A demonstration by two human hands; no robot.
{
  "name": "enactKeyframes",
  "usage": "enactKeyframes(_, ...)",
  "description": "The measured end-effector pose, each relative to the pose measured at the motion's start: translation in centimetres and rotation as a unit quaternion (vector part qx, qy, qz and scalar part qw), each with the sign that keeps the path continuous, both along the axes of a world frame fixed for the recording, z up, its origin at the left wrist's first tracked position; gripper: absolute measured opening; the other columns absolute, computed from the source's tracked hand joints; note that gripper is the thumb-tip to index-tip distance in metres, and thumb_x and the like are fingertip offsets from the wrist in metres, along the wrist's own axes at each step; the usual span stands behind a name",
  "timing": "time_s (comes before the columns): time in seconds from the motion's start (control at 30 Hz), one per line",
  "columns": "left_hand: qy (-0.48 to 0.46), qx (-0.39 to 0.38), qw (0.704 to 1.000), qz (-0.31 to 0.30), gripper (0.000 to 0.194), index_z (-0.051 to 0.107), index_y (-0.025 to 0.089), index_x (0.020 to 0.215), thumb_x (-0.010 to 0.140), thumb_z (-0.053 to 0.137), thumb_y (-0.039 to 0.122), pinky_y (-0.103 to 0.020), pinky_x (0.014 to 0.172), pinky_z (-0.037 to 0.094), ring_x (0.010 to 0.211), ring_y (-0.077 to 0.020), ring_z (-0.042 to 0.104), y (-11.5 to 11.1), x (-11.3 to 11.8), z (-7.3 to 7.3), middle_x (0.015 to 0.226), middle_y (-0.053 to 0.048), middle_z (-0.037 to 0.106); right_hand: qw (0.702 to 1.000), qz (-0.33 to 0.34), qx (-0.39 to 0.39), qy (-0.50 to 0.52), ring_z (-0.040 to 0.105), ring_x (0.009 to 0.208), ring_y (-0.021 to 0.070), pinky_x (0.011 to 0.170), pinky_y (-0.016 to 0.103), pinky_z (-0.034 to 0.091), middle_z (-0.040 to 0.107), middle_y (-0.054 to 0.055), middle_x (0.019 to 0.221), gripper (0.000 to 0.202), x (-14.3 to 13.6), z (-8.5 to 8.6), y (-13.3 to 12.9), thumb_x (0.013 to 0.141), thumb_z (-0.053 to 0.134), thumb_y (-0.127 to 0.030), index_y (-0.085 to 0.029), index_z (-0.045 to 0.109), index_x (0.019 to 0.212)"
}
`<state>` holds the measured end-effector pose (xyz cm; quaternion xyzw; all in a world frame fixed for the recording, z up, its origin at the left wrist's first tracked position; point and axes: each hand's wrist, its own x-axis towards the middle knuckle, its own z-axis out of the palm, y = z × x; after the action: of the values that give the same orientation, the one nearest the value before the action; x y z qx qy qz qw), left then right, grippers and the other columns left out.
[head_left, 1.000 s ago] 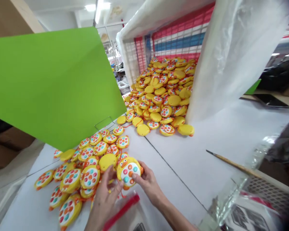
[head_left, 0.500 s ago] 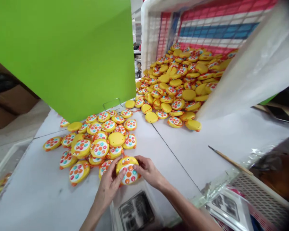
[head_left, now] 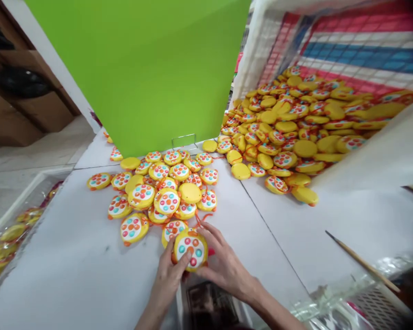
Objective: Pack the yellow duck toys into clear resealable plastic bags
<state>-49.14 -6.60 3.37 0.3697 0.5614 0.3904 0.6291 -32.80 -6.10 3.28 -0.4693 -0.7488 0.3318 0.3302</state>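
A round yellow toy (head_left: 190, 250) with a white, dotted face is held over the table's near part. My left hand (head_left: 172, 268) grips its left side, thumb across the front. Beside its right edge, my right hand (head_left: 223, 261) has its fingers apart, the fingertips near an orange cord (head_left: 203, 217) above the toy. Just beyond lies a loose pile of similar toys (head_left: 166, 201), some with plain yellow backs up. Below the hands stands a clear tray (head_left: 242, 311) with a dark panel in it.
A green board (head_left: 151, 78) stands behind the pile. At the right, a tipped white basket (head_left: 258, 59) spills many more toys. A thin brush (head_left: 361, 260) lies near the right front edge. Another container (head_left: 24, 201) with yellow toys is at the lower left.
My right hand has opened and come off the toy's face, while my left keeps hold. The toy is turned slightly. The whole view has shifted, with the scene further right.
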Motion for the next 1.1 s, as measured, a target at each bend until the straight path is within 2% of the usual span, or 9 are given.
enactKeyframes(0.13, -0.074, -0.031, 0.996, 0.036, 0.058, 0.051, 0.018, 0.122, 0.073, 0.066, 0.046, -0.034, 0.092, 0.048, 0.119, -0.0284, 0.051, -0.8, 0.5, -0.2, 0.130, -0.011, 0.056, 0.976, 0.075, 0.090, -0.183, 0.030, 0.133, 0.0303, 0.105, 0.047, 0.037, 0.040, 0.015, 0.140, 0.064, -0.1, -0.1, -0.9, 0.073, 0.068, -0.015, -0.019, 0.044, 0.132)
enactKeyframes(0.33, -0.118, -0.028, 0.992, 0.046, 0.057, 0.056, 0.019, 0.118, 0.068, 0.071, 0.042, -0.035, 0.093, 0.047, 0.119, -0.0286, 0.051, -1.1, 0.7, -0.4, 0.127, -0.010, 0.059, 0.969, 0.092, 0.101, -0.203, 0.030, 0.134, 0.0266, 0.106, 0.044, 0.037, 0.039, 0.013, 0.143, 0.066, 0.4, -0.5, -1.1, 0.074, 0.049, -0.001, -0.017, 0.038, 0.137)
enactKeyframes(0.53, -0.201, -0.093, 0.975, 0.017, 0.056, 0.055, 0.020, 0.117, 0.067, 0.075, 0.034, -0.034, 0.083, 0.051, 0.103, -0.0259, 0.061, -1.5, 0.7, -0.5, 0.116, -0.009, 0.063, 0.979, 0.092, 0.066, -0.172, 0.026, 0.136, 0.0220, 0.109, 0.044, 0.032, 0.040, 0.012, 0.142, 0.073, 1.1, -0.2, -1.3, 0.070, 0.038, 0.002, -0.014, 0.028, 0.141)
enactKeyframes(0.6, -0.209, -0.094, 0.973, 0.023, 0.055, 0.055, 0.021, 0.117, 0.067, 0.075, 0.033, -0.028, 0.072, 0.052, 0.095, -0.0232, 0.063, -1.7, 0.9, -0.5, 0.113, -0.008, 0.064, 0.977, 0.093, 0.062, -0.180, 0.022, 0.137, 0.0231, 0.109, 0.045, 0.031, 0.035, 0.013, 0.145, 0.076, 1.3, -0.6, -1.6, 0.068, 0.039, 0.002, -0.013, 0.027, 0.142)
enactKeyframes(0.7, -0.207, -0.116, 0.971, 0.022, 0.052, 0.056, 0.020, 0.115, 0.070, 0.072, 0.038, -0.022, 0.049, 0.045, 0.064, -0.0152, 0.062, -2.1, 1.1, -0.6, 0.087, -0.005, 0.067, 0.979, 0.069, 0.078, -0.178, 0.021, 0.138, 0.0260, 0.108, 0.047, 0.032, 0.029, 0.014, 0.148, 0.071, 2.0, -1.8, -2.5, 0.074, 0.040, 0.000, -0.016, 0.027, 0.142)
enactKeyframes(0.8, -0.230, -0.155, 0.961, 0.018, 0.053, 0.053, 0.021, 0.118, 0.072, 0.069, 0.043, -0.021, 0.044, 0.041, 0.049, -0.0102, 0.054, -2.3, 1.0, -0.9, 0.075, -0.001, 0.065, 0.987, 0.033, 0.067, -0.141, 0.026, 0.136, 0.0260, 0.105, 0.045, 0.038, 0.028, 0.014, 0.148, 0.065, 2.6, -2.6, -3.4, 0.082, 0.039, -0.004, -0.020, 0.024, 0.143)
enactKeyframes(0.93, -0.195, -0.152, 0.969, 0.021, 0.054, 0.051, 0.020, 0.120, 0.073, 0.068, 0.042, -0.023, 0.051, 0.044, 0.061, -0.0138, 0.059, -2.1, 1.0, -0.8, 0.086, -0.005, 0.067, 0.999, -0.024, -0.024, 0.009, 0.038, 0.130, 0.0235, 0.104, 0.042, 0.039, 0.038, 0.012, 0.143, 0.052, 2.9, -1.8, -3.6, 0.090, 0.035, -0.012, -0.023, 0.029, 0.141)
enactKeyframes(1.0, -0.139, -0.134, 0.981, 0.010, 0.059, 0.050, 0.020, 0.123, 0.072, 0.067, 0.044, -0.025, 0.053, 0.046, 0.070, -0.0184, 0.062, -1.9, 1.2, -0.7, 0.093, -0.007, 0.068, 0.981, -0.064, -0.132, 0.126, 0.049, 0.122, 0.0225, 0.099, 0.039, 0.044, 0.050, 0.011, 0.134, 0.042, 2.6, -1.0, -3.0, 0.093, 0.036, -0.021, -0.022, 0.036, 0.136)
enactKeyframes(1.1, -0.057, -0.087, 0.995, -0.011, 0.067, 0.045, 0.022, 0.129, 0.071, 0.067, 0.046, -0.031, 0.071, 0.052, 0.098, -0.0259, 0.061, -1.7, 1.5, -0.7, 0.117, -0.010, 0.063, 0.926, -0.103, -0.260, 0.252, 0.058, 0.108, 0.0237, 0.089, 0.037, 0.051, 0.059, 0.011, 0.121, 0.040, 1.8, -0.4, -1.7, 0.090, 0.047, -0.035, -0.020, 0.045, 0.127)
